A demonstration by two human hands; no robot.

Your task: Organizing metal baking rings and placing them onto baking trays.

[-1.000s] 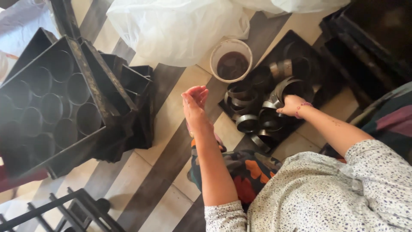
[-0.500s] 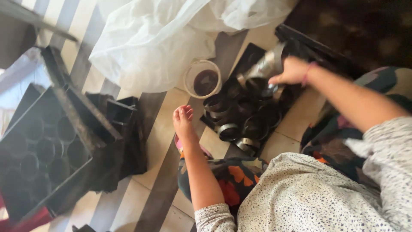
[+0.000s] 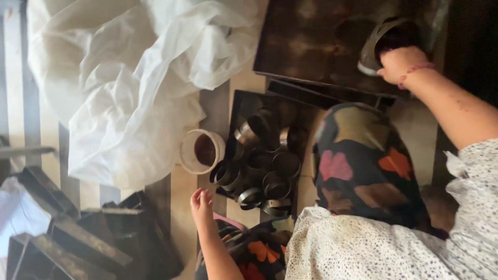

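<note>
My right hand (image 3: 402, 63) is stretched out to the upper right and grips a dark round metal baking mould (image 3: 381, 44), holding it against a large dark baking tray (image 3: 306, 44). My left hand (image 3: 201, 205) hangs in the air with fingers apart and holds nothing. It is just below a small beige bowl (image 3: 199, 151) with dark greasy content. To the right of that hand a smaller black tray (image 3: 236, 103) carries several empty round metal moulds (image 3: 264, 161).
A large white cloth (image 3: 129, 78) is bunched on the striped floor at the upper left. Dark stacked baking trays (image 3: 78, 238) lie at the lower left. My knee in flowered dark fabric (image 3: 363, 161) rises between the two trays.
My right hand has carried a mould from the small tray up and right to the large tray. My left hand stays open in the air. The view has swung right.
</note>
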